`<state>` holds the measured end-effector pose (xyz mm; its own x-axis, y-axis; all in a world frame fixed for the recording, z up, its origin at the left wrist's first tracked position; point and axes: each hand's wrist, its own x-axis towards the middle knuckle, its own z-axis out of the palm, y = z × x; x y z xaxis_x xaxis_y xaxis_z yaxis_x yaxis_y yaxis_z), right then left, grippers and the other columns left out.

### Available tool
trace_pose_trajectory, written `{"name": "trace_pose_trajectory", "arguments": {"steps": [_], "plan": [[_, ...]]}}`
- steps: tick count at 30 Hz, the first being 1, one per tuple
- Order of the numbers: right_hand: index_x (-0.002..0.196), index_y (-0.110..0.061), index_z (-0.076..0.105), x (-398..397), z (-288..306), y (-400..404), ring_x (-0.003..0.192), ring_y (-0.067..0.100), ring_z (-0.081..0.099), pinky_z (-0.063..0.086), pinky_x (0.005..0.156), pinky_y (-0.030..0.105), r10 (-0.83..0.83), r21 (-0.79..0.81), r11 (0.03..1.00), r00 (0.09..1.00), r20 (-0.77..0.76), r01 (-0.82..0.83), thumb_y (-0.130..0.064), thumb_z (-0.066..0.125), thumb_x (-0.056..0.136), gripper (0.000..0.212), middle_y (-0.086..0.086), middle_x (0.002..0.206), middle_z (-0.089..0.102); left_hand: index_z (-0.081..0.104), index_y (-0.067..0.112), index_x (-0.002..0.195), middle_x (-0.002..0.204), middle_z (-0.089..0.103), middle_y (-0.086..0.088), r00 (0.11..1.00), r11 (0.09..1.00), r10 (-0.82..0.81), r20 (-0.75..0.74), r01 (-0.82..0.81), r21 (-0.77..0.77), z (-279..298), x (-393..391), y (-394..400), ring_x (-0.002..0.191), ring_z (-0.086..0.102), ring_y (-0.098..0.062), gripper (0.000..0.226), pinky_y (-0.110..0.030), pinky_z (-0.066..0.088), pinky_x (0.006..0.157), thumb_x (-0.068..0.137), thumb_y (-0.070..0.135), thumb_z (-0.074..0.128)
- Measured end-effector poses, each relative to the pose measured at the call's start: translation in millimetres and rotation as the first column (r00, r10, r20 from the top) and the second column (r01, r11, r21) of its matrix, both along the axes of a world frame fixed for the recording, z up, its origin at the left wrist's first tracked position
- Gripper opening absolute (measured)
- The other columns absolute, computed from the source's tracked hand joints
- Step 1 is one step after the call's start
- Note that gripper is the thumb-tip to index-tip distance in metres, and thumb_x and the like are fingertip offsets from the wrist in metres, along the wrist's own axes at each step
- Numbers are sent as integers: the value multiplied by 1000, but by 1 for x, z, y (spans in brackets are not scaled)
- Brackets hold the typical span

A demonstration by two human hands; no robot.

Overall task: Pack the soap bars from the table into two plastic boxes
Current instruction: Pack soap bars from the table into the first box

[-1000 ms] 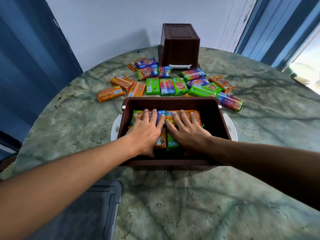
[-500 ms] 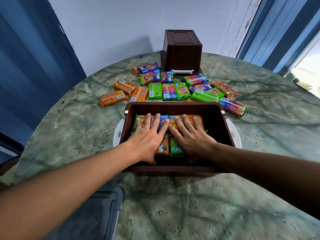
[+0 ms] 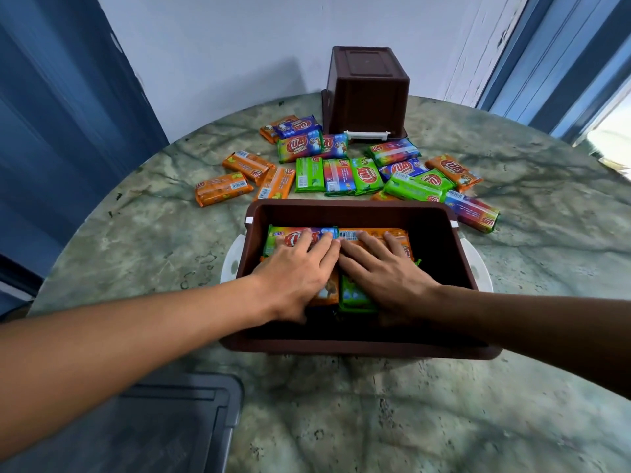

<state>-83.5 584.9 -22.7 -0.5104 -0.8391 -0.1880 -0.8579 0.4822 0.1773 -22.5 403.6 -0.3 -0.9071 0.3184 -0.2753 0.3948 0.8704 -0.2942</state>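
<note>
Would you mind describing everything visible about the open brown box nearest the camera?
The open brown box is a rectangular tub of dark, matte plastic, upright on the marbled green table with its long side toward the camera. White handles stick out at both short ends. It has no lid on. Inside lie wrapped soap bars, orange, green and multicoloured, covering part of the floor. The left hand and right hand rest flat on those bars, forearms crossing the near rim.

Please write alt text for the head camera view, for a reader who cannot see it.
Both hands, left hand and right hand, press flat on soap bars inside an open brown box. More soap bars lie beyond, before an upturned brown box.
</note>
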Motion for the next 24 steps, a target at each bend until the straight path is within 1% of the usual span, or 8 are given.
{"name": "trace_pose_trajectory", "arguments": {"steps": [4,6,10,12,14,17,21,24], "plan": [[152,-18,12,-1,16,-1,144,36,12,15,113,59,-24,-41,999,997,71,27,-45,77,66,112,6,160,11,7,1,150,156,19,-15,997,997,-78,1,77,25,17,-8,-6,136,30,-33,120,-38,29,114,68,55,75],[151,-15,12,2,14,-4,142,38,18,21,111,62,-42,23,999,998,41,41,-43,76,70,107,9,158,15,8,0,150,156,20,-16,996,996,-88,-14,89,22,16,-7,-5,135,31,-33,120,-39,29,113,67,56,75],[129,-5,35,10,-4,-6,114,49,55,48,78,69,-17,-61,998,996,-92,12,-35,50,82,58,23,131,56,-7,-2,148,156,7,-20,999,999,-11,-37,9,-42,-3,5,0,138,18,-40,129,-54,35,106,69,68,66],[138,-6,31,5,-5,-8,128,48,42,38,92,71,15,-43,999,999,-30,-16,-55,65,72,89,22,143,43,-11,0,148,158,1,-16,998,999,27,-48,-28,-21,-9,8,-4,141,13,-38,130,-55,26,109,68,82,49],[150,-15,16,4,8,0,145,39,11,13,112,64,-36,-63,997,991,126,44,-69,69,64,114,12,158,16,-11,5,150,159,1,-12,999,999,28,-33,-26,36,-3,6,-6,142,11,-35,126,-53,21,110,67,89,35],[152,-24,7,8,26,9,147,31,-11,1,116,59,-187,-116,968,952,243,220,-83,48,69,110,7,161,-2,-3,11,152,159,5,-10,993,990,118,-23,-115,86,2,3,-12,141,14,-31,124,-53,23,108,65,91,35],[152,-22,-2,19,12,9,145,38,-12,6,111,63,-352,-43,929,915,197,367,-88,-24,45,128,13,160,-7,-4,8,151,159,1,-10,970,961,242,23,-243,129,-4,4,-5,141,10,-35,130,-58,23,110,61,93,37],[153,-23,0,17,10,5,145,37,-16,8,114,60,-386,-69,901,864,322,428,-87,-1,65,109,13,160,-10,-5,9,151,159,-2,-10,966,952,256,36,-258,165,-8,1,-7,143,5,-35,131,-58,23,111,61,93,38]]}}
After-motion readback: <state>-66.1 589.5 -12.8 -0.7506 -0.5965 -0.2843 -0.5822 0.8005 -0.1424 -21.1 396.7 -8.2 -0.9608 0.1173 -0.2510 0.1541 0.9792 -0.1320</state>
